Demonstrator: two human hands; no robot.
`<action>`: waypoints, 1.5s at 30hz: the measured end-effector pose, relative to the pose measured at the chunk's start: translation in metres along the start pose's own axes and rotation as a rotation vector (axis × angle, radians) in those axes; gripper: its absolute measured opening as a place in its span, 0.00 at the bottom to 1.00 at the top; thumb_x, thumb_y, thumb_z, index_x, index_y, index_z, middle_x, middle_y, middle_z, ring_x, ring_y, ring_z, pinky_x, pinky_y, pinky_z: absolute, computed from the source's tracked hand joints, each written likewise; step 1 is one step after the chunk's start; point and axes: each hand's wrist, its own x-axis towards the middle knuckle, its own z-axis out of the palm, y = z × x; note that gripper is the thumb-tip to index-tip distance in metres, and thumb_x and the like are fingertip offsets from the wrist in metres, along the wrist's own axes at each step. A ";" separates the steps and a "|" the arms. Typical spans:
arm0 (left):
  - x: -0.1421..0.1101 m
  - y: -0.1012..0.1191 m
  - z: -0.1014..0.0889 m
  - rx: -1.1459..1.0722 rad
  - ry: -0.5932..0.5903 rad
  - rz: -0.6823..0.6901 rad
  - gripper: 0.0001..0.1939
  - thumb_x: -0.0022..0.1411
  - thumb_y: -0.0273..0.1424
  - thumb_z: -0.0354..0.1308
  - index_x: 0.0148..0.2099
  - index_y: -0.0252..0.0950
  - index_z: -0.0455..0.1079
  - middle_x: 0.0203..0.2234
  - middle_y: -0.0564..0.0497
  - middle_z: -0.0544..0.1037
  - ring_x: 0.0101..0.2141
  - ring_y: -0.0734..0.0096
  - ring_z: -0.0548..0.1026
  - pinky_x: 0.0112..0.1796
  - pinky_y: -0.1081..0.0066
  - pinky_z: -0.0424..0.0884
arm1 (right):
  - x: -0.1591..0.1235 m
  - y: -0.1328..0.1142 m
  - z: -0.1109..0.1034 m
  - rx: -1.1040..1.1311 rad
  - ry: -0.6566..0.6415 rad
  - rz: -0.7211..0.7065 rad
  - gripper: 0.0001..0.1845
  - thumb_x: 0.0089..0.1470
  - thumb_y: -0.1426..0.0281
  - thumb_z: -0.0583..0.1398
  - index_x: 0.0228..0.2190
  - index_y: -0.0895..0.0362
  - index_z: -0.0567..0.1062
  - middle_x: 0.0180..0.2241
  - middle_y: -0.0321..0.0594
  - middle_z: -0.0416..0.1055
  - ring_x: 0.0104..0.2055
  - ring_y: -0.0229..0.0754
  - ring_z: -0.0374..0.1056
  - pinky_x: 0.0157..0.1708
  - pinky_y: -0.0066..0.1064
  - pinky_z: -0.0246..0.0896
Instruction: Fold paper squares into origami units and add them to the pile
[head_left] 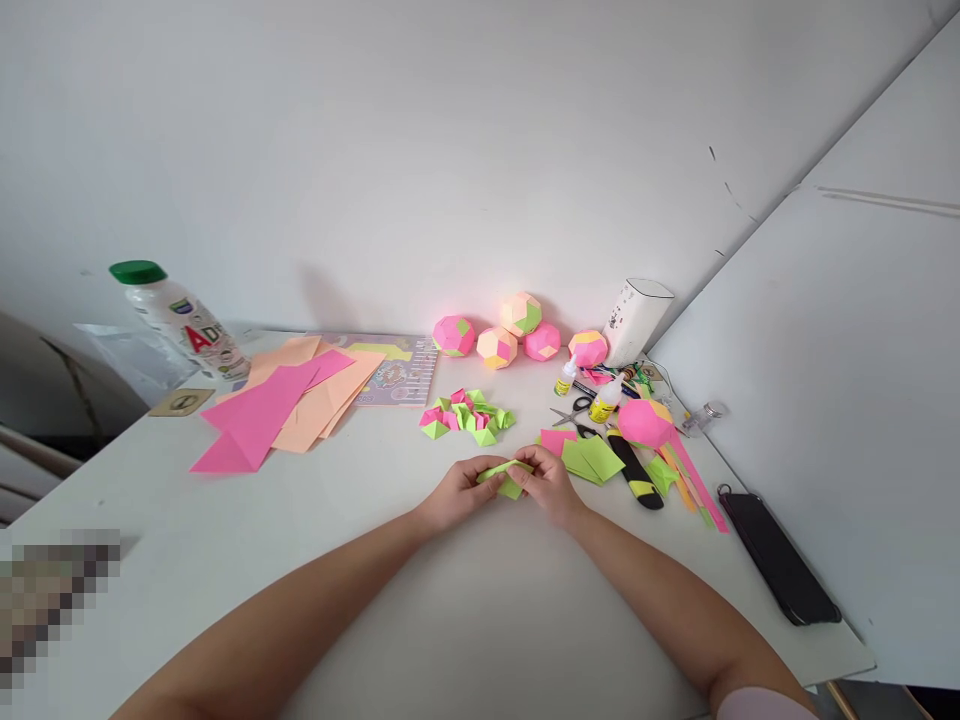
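Note:
Between my two hands is a small piece of green paper (510, 484), partly folded, held just above the white table. My left hand (463, 490) pinches its left side between thumb and fingers. On the other side, my right hand (553, 487) grips the paper with its thumb on top. Green paper squares (594, 460) lie just right of my right hand, with a pink paper square (557, 441) beside them. Beyond my hands sits a pile of folded green and pink paper pieces (469, 415). Fingers cover part of the held paper.
Several paper balls (520, 314) stand against the wall. Scissors (574, 411), a glue bottle (604, 402), a box cutter (636, 470) and a black phone (780, 555) lie on the right. Pink and peach sheets (262, 415), a notebook (405, 375) and a green-capped bottle (184, 320) are left.

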 end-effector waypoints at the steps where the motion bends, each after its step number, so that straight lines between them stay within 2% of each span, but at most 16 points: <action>1: 0.000 0.000 0.000 0.001 0.003 -0.004 0.18 0.59 0.39 0.52 0.47 0.35 0.70 0.34 0.48 0.76 0.30 0.71 0.69 0.32 0.72 0.66 | 0.000 0.000 0.000 -0.004 0.004 0.001 0.12 0.46 0.63 0.63 0.29 0.57 0.70 0.24 0.33 0.64 0.23 0.33 0.60 0.19 0.24 0.58; 7: 0.000 0.004 0.000 -0.026 0.021 -0.059 0.17 0.57 0.40 0.55 0.43 0.34 0.71 0.33 0.48 0.76 0.33 0.68 0.70 0.33 0.71 0.67 | -0.001 -0.001 0.002 -0.022 0.006 -0.027 0.12 0.45 0.62 0.63 0.29 0.58 0.71 0.24 0.33 0.64 0.23 0.34 0.61 0.20 0.24 0.59; 14: 0.000 0.000 -0.001 -0.053 0.038 -0.095 0.17 0.55 0.41 0.56 0.42 0.35 0.73 0.31 0.49 0.75 0.31 0.70 0.70 0.32 0.72 0.67 | 0.000 0.001 0.003 -0.046 0.019 -0.045 0.11 0.45 0.63 0.63 0.28 0.58 0.71 0.22 0.33 0.64 0.21 0.33 0.59 0.18 0.23 0.57; 26: -0.001 -0.004 0.001 -0.031 0.005 -0.042 0.16 0.58 0.39 0.54 0.44 0.35 0.72 0.29 0.50 0.75 0.29 0.72 0.69 0.30 0.74 0.65 | -0.002 -0.001 -0.001 -0.058 -0.003 -0.016 0.10 0.46 0.63 0.63 0.27 0.58 0.72 0.22 0.33 0.65 0.22 0.33 0.60 0.19 0.24 0.60; 36: -0.001 0.001 0.002 0.023 -0.010 -0.013 0.17 0.59 0.40 0.52 0.44 0.34 0.72 0.32 0.48 0.76 0.31 0.69 0.71 0.33 0.72 0.67 | -0.002 0.002 -0.002 -0.070 0.018 -0.016 0.13 0.45 0.61 0.63 0.27 0.58 0.74 0.22 0.34 0.66 0.21 0.33 0.60 0.19 0.24 0.61; 42: 0.000 -0.003 0.003 -0.067 0.047 -0.038 0.16 0.56 0.40 0.55 0.42 0.35 0.69 0.31 0.50 0.75 0.30 0.71 0.71 0.31 0.72 0.68 | -0.001 0.004 -0.001 -0.065 0.039 -0.015 0.13 0.45 0.60 0.62 0.27 0.58 0.73 0.21 0.33 0.65 0.20 0.33 0.59 0.19 0.25 0.58; 45: 0.003 -0.007 0.003 -0.100 0.078 -0.041 0.15 0.54 0.41 0.57 0.38 0.34 0.68 0.28 0.51 0.74 0.28 0.72 0.70 0.30 0.73 0.67 | -0.002 0.003 -0.001 -0.088 0.058 -0.019 0.14 0.45 0.59 0.62 0.27 0.58 0.73 0.20 0.33 0.64 0.20 0.34 0.58 0.18 0.25 0.57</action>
